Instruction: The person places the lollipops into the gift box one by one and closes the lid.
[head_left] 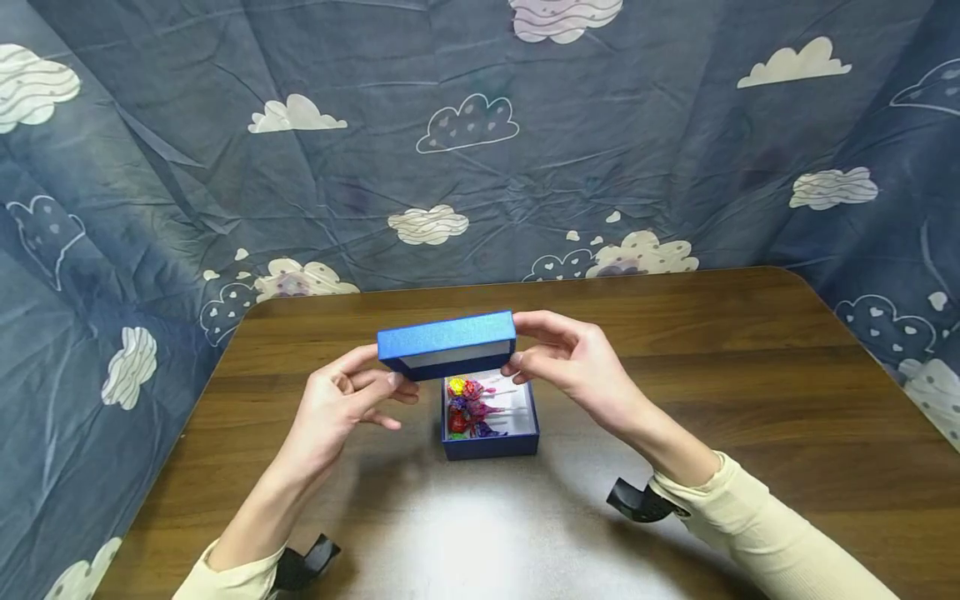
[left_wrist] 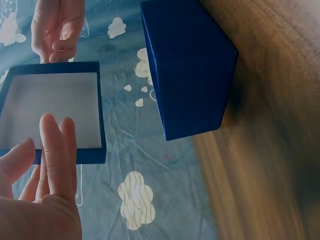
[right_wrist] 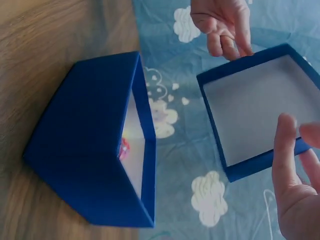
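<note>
Both hands hold a blue lid (head_left: 447, 342) by its two ends, level, just above the back of an open blue box (head_left: 491, 446). My left hand (head_left: 386, 385) pinches the lid's left end and my right hand (head_left: 519, 357) pinches its right end. The box stands on the wooden table (head_left: 750, 375) and holds several bright wrapped lollipops (head_left: 468, 408). The left wrist view looks up into the lid's white inside (left_wrist: 50, 110), with my left fingers (left_wrist: 52, 150) on its near rim, beside the box's underside (left_wrist: 187, 70). In the right wrist view are the lid (right_wrist: 260, 110), box (right_wrist: 95, 150) and my right fingers (right_wrist: 287, 160).
A dark blue cloth with a cloud pattern (head_left: 465, 125) hangs behind the table and drapes down both sides. Black wrist camera mounts (head_left: 641, 502) show at both forearms. The table's rounded far corners lie near the cloth.
</note>
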